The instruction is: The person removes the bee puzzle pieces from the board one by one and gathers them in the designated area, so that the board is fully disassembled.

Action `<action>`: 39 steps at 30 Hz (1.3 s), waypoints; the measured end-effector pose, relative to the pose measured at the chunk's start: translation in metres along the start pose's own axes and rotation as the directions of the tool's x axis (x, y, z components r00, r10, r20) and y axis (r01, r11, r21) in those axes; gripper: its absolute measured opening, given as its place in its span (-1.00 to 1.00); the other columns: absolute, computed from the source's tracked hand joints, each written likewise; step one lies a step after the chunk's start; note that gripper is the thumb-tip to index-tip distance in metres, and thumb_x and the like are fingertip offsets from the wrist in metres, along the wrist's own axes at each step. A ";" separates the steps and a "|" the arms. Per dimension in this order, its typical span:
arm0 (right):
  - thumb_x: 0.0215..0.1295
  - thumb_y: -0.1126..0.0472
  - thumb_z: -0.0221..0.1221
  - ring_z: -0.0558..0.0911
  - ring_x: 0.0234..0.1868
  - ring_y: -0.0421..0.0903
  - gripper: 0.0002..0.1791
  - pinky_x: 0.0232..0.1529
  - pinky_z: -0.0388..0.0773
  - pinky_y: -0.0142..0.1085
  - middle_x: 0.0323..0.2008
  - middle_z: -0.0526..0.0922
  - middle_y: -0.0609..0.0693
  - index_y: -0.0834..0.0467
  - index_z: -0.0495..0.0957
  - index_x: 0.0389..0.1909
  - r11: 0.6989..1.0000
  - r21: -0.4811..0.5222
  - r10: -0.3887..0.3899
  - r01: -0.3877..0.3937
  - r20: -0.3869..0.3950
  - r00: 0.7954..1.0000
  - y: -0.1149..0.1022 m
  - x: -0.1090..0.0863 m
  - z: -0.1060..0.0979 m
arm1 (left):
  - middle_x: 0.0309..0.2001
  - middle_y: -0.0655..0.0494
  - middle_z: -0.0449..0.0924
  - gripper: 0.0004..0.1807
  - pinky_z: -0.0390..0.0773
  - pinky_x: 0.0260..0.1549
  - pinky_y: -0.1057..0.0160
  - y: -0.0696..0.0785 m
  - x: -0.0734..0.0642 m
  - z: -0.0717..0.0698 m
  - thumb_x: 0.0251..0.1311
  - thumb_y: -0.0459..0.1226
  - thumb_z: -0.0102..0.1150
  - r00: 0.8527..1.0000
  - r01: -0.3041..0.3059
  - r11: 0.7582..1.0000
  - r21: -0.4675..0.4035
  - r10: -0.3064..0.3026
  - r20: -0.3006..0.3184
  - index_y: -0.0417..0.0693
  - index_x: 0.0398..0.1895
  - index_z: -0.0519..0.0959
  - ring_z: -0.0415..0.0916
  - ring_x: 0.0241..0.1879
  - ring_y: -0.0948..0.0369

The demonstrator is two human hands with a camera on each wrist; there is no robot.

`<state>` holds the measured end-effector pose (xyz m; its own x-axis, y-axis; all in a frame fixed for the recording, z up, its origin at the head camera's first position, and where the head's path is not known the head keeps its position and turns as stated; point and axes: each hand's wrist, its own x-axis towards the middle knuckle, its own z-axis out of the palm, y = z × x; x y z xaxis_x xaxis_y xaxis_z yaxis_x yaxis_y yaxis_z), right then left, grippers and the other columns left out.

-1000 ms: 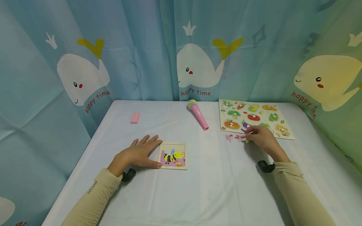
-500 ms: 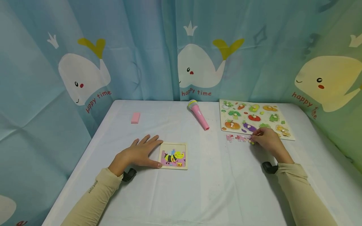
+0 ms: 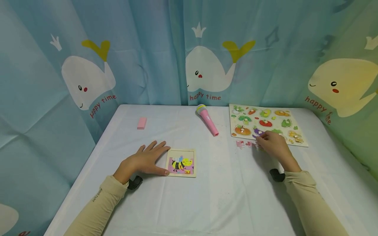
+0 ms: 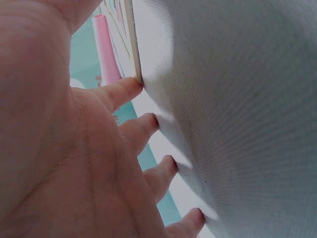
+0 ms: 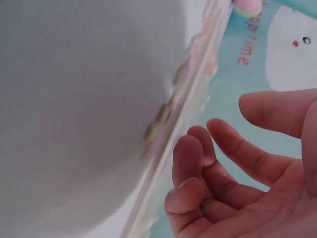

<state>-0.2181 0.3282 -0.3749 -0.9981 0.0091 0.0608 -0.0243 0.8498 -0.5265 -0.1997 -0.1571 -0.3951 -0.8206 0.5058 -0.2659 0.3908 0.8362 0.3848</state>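
The left hand (image 3: 144,160) spreads its fingers, thumb and index touching a square, wooden-framed bee puzzle (image 3: 180,163). The right hand (image 3: 275,147), loosely bent, thumb apart, hovers near knobbed pink jigsaw pieces (image 3: 240,144). Beyond its fingertips, the curtain (image 3: 159,49) reads "happy time".

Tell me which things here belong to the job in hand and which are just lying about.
Likely in the job:
bee puzzle, touched by the left hand
loose pieces, near the right hand

Apparently just lying about:
microphone
pink block
vegetable board
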 end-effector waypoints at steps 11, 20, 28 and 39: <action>0.61 0.07 0.17 0.52 -0.32 0.00 -0.64 -0.35 0.45 -0.15 -0.35 0.64 0.08 0.35 0.65 -0.10 0.991 0.102 -0.091 0.082 0.089 0.992 -0.041 -0.002 0.012 | 0.73 -0.09 -0.08 0.13 -0.21 0.50 -0.47 0.001 0.000 0.000 0.20 0.25 0.46 1.000 0.003 1.000 -0.004 -0.003 0.002 0.03 0.71 0.17 -0.23 0.68 -0.23; 0.60 0.11 0.19 0.51 -0.38 -0.04 -0.70 -0.38 0.45 -0.17 -0.41 0.61 0.05 0.31 0.65 -0.13 0.975 0.149 -0.179 0.163 0.102 0.979 -0.065 -0.003 0.019 | 0.74 -0.07 -0.08 0.13 -0.21 0.50 -0.47 -0.001 0.001 0.001 0.20 0.28 0.45 1.000 0.002 1.000 -0.004 -0.002 0.004 0.05 0.71 0.16 -0.24 0.69 -0.21; 0.57 0.14 0.25 0.52 -0.32 -0.03 -0.73 -0.32 0.50 -0.17 -0.34 0.64 0.05 0.32 0.70 -0.09 0.963 0.161 -0.233 0.214 0.108 0.967 -0.083 0.000 0.027 | 0.73 -0.08 -0.08 0.14 -0.20 0.51 -0.45 0.002 0.000 -0.002 0.21 0.28 0.44 1.000 0.008 1.000 0.008 -0.008 0.014 0.04 0.72 0.15 -0.24 0.69 -0.22; 0.57 0.18 0.24 0.50 -0.37 -0.05 -0.77 -0.33 0.47 -0.16 -0.41 0.61 0.00 0.29 0.71 -0.14 0.949 0.186 -0.283 0.255 0.145 0.948 -0.107 -0.001 0.041 | 0.74 -0.05 -0.10 0.16 -0.22 0.51 -0.44 0.000 -0.001 -0.002 0.19 0.30 0.44 1.000 0.004 1.000 0.018 -0.004 0.010 0.07 0.73 0.14 -0.24 0.69 -0.21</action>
<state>-0.2170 0.2153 -0.3535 -0.9476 -0.3084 0.0838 -0.2881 0.7108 -0.6416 -0.1999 -0.1579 -0.3935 -0.8178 0.5048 -0.2764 0.3952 0.8417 0.3679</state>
